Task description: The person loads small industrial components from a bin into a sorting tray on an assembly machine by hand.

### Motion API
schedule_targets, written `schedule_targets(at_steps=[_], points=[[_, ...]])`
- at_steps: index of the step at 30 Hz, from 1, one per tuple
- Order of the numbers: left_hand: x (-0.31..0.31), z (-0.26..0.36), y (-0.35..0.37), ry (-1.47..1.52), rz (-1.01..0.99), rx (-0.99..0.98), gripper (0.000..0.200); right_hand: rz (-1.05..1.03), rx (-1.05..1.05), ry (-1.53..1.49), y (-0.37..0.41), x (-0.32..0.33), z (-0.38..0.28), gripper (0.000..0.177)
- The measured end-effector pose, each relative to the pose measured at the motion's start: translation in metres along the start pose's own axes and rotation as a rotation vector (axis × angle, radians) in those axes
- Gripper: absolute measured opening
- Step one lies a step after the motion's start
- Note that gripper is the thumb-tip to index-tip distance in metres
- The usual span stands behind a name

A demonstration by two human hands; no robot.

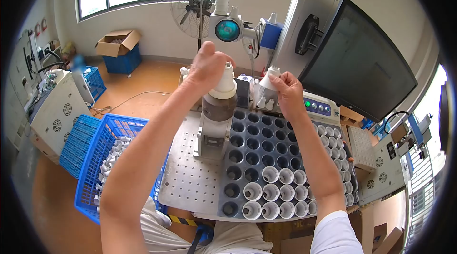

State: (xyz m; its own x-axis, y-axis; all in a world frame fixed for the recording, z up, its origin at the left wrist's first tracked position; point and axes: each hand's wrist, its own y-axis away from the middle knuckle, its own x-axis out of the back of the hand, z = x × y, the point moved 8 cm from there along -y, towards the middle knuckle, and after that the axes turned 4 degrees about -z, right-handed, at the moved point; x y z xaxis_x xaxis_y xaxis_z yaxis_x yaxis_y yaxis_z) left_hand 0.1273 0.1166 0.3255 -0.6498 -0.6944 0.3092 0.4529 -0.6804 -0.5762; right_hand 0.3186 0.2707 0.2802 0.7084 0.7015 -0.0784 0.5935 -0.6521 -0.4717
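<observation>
My left hand [208, 69] is closed round a white cone-shaped part [225, 85] on top of the dark cylindrical fixture [219, 107], below the round lens [227, 30]. To its right, my right hand [287, 91] pinches another white cone-shaped part [269, 77], held up in the air behind the tray. The dark tray [227, 164] has rows of round holes. White cups [271, 192] fill many holes at its front and right, while those at its back left hold none.
A blue crate [90, 164] of white parts stands at the left of the perforated metal plate [189, 183]. A large monitor [359, 59] and a control box with lit buttons [320, 106] stand at the right. Behind are a fan [193, 9] and a cardboard box [117, 43].
</observation>
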Motion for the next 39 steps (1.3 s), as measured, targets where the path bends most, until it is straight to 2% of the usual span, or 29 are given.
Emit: schedule_targets(at_steps=[2,4,6,8,9,11,13,14,15,17,19,20,21,23,27,29,30,31,34,36,39], points=[[-0.016,0.030,-0.001,-0.214,-0.055,-0.177,0.005,-0.052,0.121,-0.053,-0.004,-0.033,-0.028,0.031],[0.001,0.044,0.003,0.026,-0.007,-0.129,0.012,-0.134,0.150,0.009,-0.001,-0.069,-0.037,0.031],[0.042,0.035,0.011,-0.149,0.042,-0.155,0.021,-0.214,0.174,0.145,0.010,-0.102,-0.037,0.031],[0.087,-0.006,0.026,-0.512,0.195,-0.386,0.026,-0.249,0.153,0.255,0.016,-0.118,-0.031,0.032],[0.119,-0.049,0.038,-0.532,0.285,-0.244,0.023,-0.246,0.129,0.280,0.017,-0.122,-0.028,0.033],[0.165,-0.129,0.081,-0.754,0.349,0.000,0.017,-0.233,0.140,0.324,0.020,-0.126,-0.029,0.034],[0.185,-0.200,0.137,-1.156,0.131,0.107,0.013,-0.208,0.197,0.368,0.025,-0.126,-0.034,0.035],[0.196,-0.234,0.167,-1.154,-0.067,0.368,0.011,-0.227,0.145,0.412,0.026,-0.125,-0.033,0.031],[0.198,-0.249,0.204,-1.225,-0.206,0.450,0.015,-0.261,0.113,0.355,0.030,-0.125,-0.034,0.028],[0.216,-0.306,0.282,-1.127,-0.494,0.622,0.023,-0.290,0.150,0.539,0.044,-0.107,-0.035,0.033],[0.229,-0.306,0.302,-0.879,-0.581,1.045,0.032,-0.382,0.115,0.823,0.069,-0.088,-0.036,0.040],[0.229,-0.306,0.290,-1.020,-0.623,0.853,0.030,-0.449,0.080,0.986,0.086,-0.079,-0.037,0.043],[0.228,-0.288,0.274,-1.050,-0.463,0.676,0.023,-0.549,-0.079,1.147,0.105,-0.064,-0.023,0.047],[0.223,-0.288,0.261,-1.063,-0.385,0.540,0.018,-0.688,-0.363,1.388,0.142,-0.043,-0.009,0.052],[0.205,-0.312,0.266,-1.078,-0.567,0.494,0.018,-0.900,-0.529,1.555,0.186,-0.026,0.020,0.055],[0.200,-0.302,0.261,-1.074,-0.591,0.517,0.018,-0.888,-0.411,1.569,0.193,-0.026,0.021,0.055],[0.200,-0.305,0.262,-1.083,-0.574,0.447,0.017,-0.875,-0.350,1.573,0.193,-0.027,0.020,0.056],[0.199,-0.314,0.265,-1.087,-0.617,0.405,0.016,-0.898,-0.362,1.576,0.192,-0.028,0.020,0.056],[0.204,-0.331,0.277,-1.067,-0.633,0.481,0.016,-0.970,-0.382,1.558,0.192,-0.033,0.021,0.055],[0.198,-0.303,0.273,-1.022,-0.591,0.519,0.017,-1.012,-0.369,1.516,0.192,-0.029,0.026,0.055],[0.206,-0.311,0.280,-1.040,-0.557,0.553,0.019,-0.885,-0.626,1.222,0.165,-0.017,0.006,0.052]])
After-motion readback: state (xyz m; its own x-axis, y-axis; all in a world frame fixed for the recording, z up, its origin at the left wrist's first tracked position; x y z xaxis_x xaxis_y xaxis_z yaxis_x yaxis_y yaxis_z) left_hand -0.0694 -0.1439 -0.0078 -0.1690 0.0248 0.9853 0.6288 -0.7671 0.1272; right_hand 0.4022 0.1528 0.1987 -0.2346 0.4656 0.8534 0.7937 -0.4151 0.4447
